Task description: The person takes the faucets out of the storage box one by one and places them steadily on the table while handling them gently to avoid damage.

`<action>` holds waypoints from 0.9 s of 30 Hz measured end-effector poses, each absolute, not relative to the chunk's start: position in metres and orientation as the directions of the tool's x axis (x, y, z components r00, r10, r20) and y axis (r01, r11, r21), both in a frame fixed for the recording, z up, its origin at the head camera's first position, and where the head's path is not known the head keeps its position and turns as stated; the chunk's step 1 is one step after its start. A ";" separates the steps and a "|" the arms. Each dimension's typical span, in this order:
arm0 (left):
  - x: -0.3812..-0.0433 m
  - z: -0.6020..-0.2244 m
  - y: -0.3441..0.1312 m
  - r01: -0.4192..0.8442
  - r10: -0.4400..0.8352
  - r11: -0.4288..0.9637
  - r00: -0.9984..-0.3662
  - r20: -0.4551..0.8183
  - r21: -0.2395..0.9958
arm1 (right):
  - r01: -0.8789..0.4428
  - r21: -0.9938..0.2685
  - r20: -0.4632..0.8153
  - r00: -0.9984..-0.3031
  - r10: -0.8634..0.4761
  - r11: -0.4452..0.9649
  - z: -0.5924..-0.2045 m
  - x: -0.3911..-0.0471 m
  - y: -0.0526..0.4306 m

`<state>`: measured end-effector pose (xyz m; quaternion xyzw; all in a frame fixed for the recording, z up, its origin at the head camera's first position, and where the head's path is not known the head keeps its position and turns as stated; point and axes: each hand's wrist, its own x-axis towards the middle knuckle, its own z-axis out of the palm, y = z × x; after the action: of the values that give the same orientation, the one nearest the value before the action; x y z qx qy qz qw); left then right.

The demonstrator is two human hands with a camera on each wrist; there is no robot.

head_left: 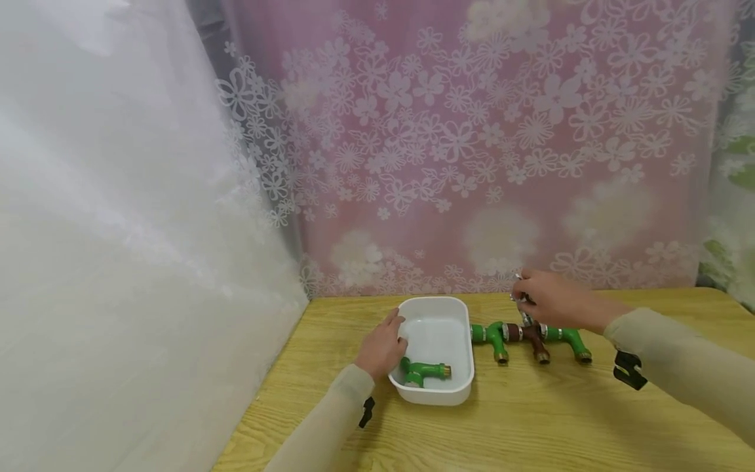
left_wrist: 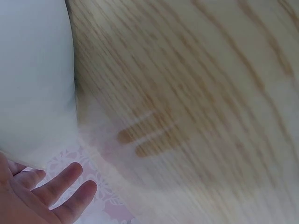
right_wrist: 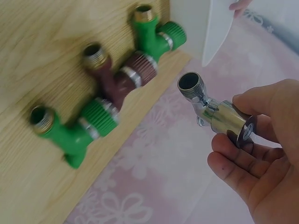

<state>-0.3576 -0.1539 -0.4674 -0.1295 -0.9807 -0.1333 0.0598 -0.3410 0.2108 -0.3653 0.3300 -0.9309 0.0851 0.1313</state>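
Observation:
My right hand (head_left: 548, 298) pinches a chrome angle valve (right_wrist: 219, 112) between thumb and fingers. In the right wrist view, its threaded open end points away from my fingers. In the head view, the hand is above the row of taps and covers part of the valve. My left hand (head_left: 380, 344) rests at the left rim of a white plastic basin (head_left: 433, 396); in the left wrist view, two of its fingers (left_wrist: 77, 200) extend loosely beside the wall. Inside the basin lies a green tap (head_left: 427, 371) with a brass threaded end.
Right of the basin, a green tap (head_left: 495, 344), a brown tap (head_left: 533, 341) and another green tap (head_left: 573, 341) lie in a row on the wooden table (head_left: 531, 419). Behind hangs a pink floral curtain (head_left: 442, 164), with a white sheet (head_left: 118, 229) at the left.

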 end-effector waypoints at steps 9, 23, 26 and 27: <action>-0.359 -0.467 -0.155 0.270 0.239 0.934 -0.959 0.153 0.233 | -0.602 -0.074 0.290 -0.776 -0.561 0.795 -0.367 -0.338 0.236; -0.358 -0.464 -0.154 0.256 0.230 0.940 -0.964 0.134 0.226 | -0.566 -0.045 0.287 -0.796 -0.532 0.823 -0.380 -0.339 0.270; -0.358 -0.464 -0.153 0.250 0.224 0.942 -0.965 0.132 0.225 | -0.571 -0.028 0.292 -0.790 -0.539 0.821 -0.381 -0.339 0.276; -0.358 -0.465 -0.154 0.250 0.224 0.941 -0.965 0.135 0.227 | -0.570 -0.021 0.292 -0.789 -0.541 0.821 -0.381 -0.338 0.278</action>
<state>-0.3578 -0.1536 -0.4646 -0.1203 -0.9837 -0.1221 0.0539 -0.3385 0.2778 -0.3810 0.2942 -0.9442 0.0539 0.1378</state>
